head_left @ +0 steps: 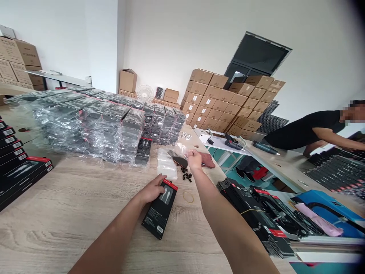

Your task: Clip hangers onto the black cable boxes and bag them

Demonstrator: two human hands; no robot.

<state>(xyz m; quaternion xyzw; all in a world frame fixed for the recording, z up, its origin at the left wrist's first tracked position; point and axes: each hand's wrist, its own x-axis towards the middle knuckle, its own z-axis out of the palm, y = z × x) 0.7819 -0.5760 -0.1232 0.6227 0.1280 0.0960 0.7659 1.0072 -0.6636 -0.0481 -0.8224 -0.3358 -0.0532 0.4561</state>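
Observation:
My left hand (153, 189) is closed round the upper left edge of a slim black retail box (159, 213) with a red top strip and a picture window; its lower end lies towards me on the table. Farther forward, my right hand (194, 160) is closed in a pinch on a clear plastic bag (180, 149). Flat clear bags (166, 163) lie between the two hands. Beside my right wrist are several small black pieces (186, 176), and behind it lies a reddish-brown pouch (208, 160). A rubber band (188, 197) lies right of the box.
Plastic-wrapped black boxes (114, 125) are stacked across the back left. More black boxes (24, 175) stand at the left edge, others (251, 213) at the right. Cartons (216, 102) line the wall. A person (308, 127) leans over another table at the right, near a power screwdriver (265, 147).

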